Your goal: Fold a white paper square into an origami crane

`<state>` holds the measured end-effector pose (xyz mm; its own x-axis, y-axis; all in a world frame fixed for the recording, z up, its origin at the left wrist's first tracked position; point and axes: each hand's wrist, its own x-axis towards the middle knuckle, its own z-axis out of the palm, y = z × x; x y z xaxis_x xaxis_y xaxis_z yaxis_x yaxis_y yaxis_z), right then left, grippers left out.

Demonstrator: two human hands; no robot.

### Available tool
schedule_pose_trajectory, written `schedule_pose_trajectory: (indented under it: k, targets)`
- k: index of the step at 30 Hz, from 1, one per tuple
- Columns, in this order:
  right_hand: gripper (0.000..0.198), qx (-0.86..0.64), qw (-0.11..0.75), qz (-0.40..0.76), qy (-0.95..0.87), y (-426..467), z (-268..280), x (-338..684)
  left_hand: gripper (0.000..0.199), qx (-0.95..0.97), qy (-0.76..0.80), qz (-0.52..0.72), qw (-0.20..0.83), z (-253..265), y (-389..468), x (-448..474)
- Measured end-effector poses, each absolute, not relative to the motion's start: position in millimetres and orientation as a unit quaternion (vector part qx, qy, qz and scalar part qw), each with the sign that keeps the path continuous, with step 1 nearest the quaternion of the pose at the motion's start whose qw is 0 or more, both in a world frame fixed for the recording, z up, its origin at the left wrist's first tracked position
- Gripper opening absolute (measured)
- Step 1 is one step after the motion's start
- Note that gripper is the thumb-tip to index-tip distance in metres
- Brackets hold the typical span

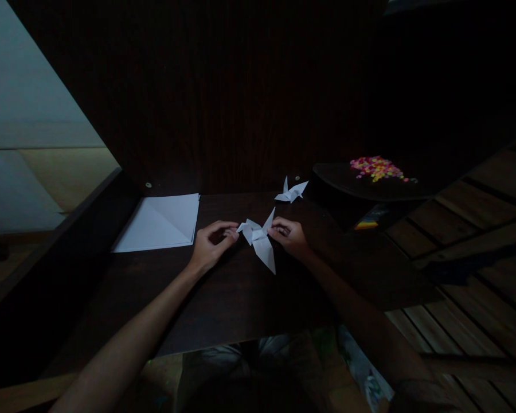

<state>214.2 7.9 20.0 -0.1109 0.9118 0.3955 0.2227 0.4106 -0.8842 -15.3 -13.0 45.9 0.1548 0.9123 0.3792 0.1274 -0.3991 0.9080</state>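
Observation:
A white origami crane (258, 234) with spread wings is held between my two hands, above the dark desk. My left hand (212, 244) pinches its pointed tip on the left side, thumb and forefinger together. On the other side, my right hand (289, 236) has its fingers closed on the crane near the base of the upper wing. A second white origami crane (291, 192) rests on the desk farther back, just beyond my right hand. To the left of my left hand lies a stack of white paper (159, 221), its top sheet marked by a diagonal crease.
On a raised dark corner shelf (331, 172) at the right sits a heap of small colourful pieces (377, 168). Below it is a rainbow-striped item (367, 225). A dark panel (223, 103) rises behind the desk (223, 310), and a side board (60, 246) borders the left.

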Motion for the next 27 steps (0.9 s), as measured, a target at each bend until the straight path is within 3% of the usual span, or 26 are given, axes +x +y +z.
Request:
schedule_pose_trajectory:
  k: [9, 20, 27]
  targets:
    - [0.014, -0.416, 0.482, 0.334, -0.695, 4.2, 20.9, 209.4, 0.021, 0.674, 0.422, 0.494, 0.35, 39.7, -12.4, -9.1]
    - [0.015, -0.409, 0.466, 0.363, -0.695, 4.9, 20.0, 210.6, 0.024, 0.637, 0.393, 0.5, 0.437, 39.5, -7.9, -14.4]
    - [0.015, -0.406, 0.454, 0.366, -0.704, 2.8, 23.4, 209.6, 0.019, 0.694, 0.376, 0.503, 0.353, 44.4, -10.1, -15.2]
